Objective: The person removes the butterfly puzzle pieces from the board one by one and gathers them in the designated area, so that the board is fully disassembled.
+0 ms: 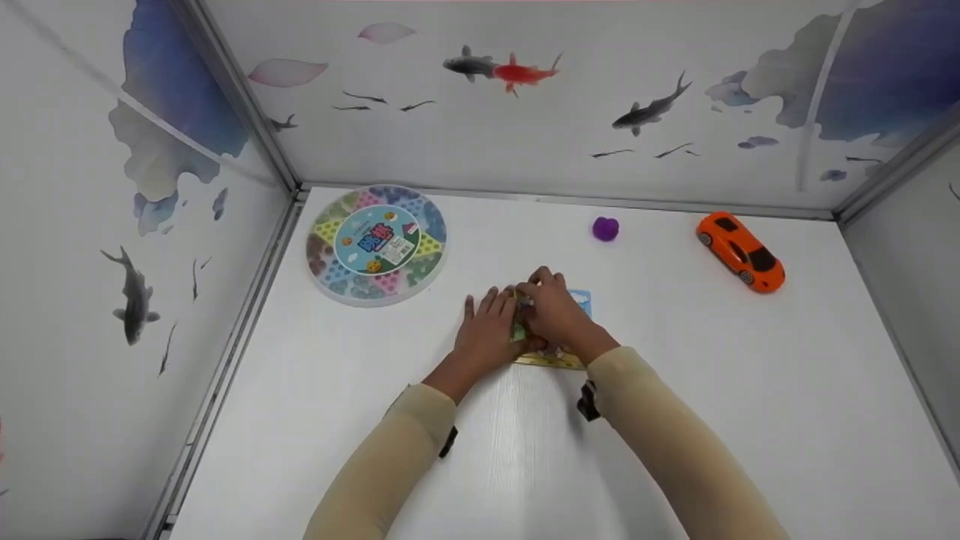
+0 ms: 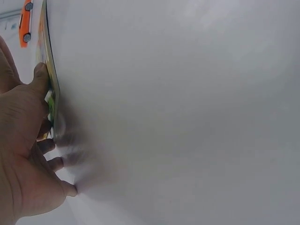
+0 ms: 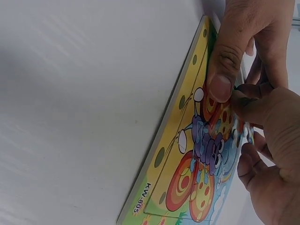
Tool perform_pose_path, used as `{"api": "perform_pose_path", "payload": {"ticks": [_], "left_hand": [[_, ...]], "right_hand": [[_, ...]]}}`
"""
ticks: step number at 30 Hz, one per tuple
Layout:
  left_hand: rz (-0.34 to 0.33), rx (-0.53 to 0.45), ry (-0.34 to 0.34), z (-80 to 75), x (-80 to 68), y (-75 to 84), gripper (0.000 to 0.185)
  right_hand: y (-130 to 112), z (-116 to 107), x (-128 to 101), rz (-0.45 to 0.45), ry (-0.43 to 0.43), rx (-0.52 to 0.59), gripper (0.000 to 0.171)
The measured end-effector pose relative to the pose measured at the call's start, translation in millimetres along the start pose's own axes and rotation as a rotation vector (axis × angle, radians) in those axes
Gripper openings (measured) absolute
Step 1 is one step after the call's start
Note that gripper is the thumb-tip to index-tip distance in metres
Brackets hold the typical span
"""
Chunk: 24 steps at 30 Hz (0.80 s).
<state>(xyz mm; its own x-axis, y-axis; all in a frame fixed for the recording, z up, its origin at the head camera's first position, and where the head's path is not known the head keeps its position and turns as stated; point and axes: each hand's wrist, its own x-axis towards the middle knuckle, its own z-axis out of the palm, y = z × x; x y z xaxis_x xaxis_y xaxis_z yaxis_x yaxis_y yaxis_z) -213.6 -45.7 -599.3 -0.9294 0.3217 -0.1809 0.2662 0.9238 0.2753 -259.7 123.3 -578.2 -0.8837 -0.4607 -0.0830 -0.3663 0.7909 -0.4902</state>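
A flat picture puzzle (image 3: pixel 168 154) lies on the table, with a butterfly, a yellow dotted border and "KW-805" printed on it. My left hand (image 1: pixel 487 334) rests along its left side, fingers spread fairly straight, the thumb pressing on the picture. In the left wrist view, some fingertips of that hand (image 2: pixel 28 122) touch the tabletop beside the puzzle's edge. Over the puzzle's upper left part, my right hand (image 1: pixel 559 311) has bent fingers; its thumb and index pinch at a small part of the puzzle, close to the left thumb. The hands hide much of that part.
A round Chinese checkers box (image 1: pixel 439 251) stands at the back left of the white table (image 1: pixel 360 367). Behind the puzzle is a small purple object (image 1: pixel 605 229). An orange toy car (image 1: pixel 741 253) sits at the back right. Walls painted with fish enclose the table.
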Motion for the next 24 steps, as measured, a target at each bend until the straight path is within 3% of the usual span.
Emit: {"api": "perform_pose_path", "payload": {"ticks": [5, 11, 17, 24], "left_hand": [[0.004, -0.003, 0.011, -0.1, -0.6, 0.4, 0.100], [0.019, -0.029, 0.026, 0.5, -1.1, -1.9, 0.097], [0.021, -0.037, 0.008, 1.5, 1.6, -3.4, 0.089], [0.035, -0.094, 0.017, 0.5, -0.4, -3.1, 0.087]], "right_hand": [[1.6, -3.2, -2.2, -0.014, -0.021, -0.009, 0.044], [12.3, -11.0, -11.0, -0.028, 0.034, -0.106, 0.047], [31.7, -20.9, -24.4, 0.015, 0.072, -0.139, 0.048], [63.2, -30.2, -45.1, 0.097, 0.082, -0.093, 0.048]]}}
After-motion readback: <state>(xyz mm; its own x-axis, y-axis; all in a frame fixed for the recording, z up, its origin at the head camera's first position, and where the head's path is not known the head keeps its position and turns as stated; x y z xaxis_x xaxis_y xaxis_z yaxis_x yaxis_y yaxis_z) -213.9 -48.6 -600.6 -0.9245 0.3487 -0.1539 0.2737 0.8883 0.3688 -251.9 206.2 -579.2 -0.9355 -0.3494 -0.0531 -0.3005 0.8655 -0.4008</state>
